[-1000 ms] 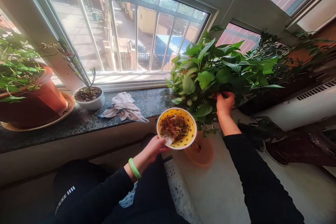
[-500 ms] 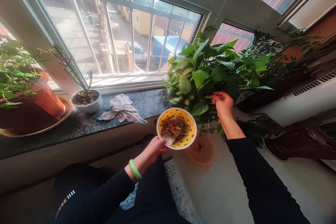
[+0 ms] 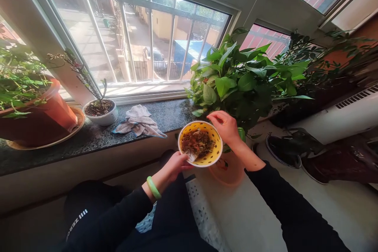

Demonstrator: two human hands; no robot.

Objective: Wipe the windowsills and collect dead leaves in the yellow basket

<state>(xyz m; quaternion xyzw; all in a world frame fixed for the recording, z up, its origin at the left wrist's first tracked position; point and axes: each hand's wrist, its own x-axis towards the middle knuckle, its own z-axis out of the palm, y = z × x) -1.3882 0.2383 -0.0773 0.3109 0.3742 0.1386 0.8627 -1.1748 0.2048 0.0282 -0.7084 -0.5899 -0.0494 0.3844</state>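
Brings the right hand [image 3: 226, 129] out from among the leaves of the bushy plant [image 3: 233, 82] and over to the bowl [image 3: 206, 160], with the left hand [image 3: 174, 164] in about the same place as before. Keeps the left fingers clamped on the bowl's near left edge, thumb over the rim. Curls the right fingers [image 3: 214, 115] just above the opposite edge; cannot tell about tips meeting or pinching anything. Has a heap of dry leaves [image 3: 196, 143] in the bowl, between left and right fingers. Has the bushy plant just beyond the right fingers, a crumpled cloth [image 3: 140, 122] on the windowsill [image 3: 177, 110] beyond and left of the left fingers, and an orange basin [image 3: 227, 177] below the right ones, partly hidden.
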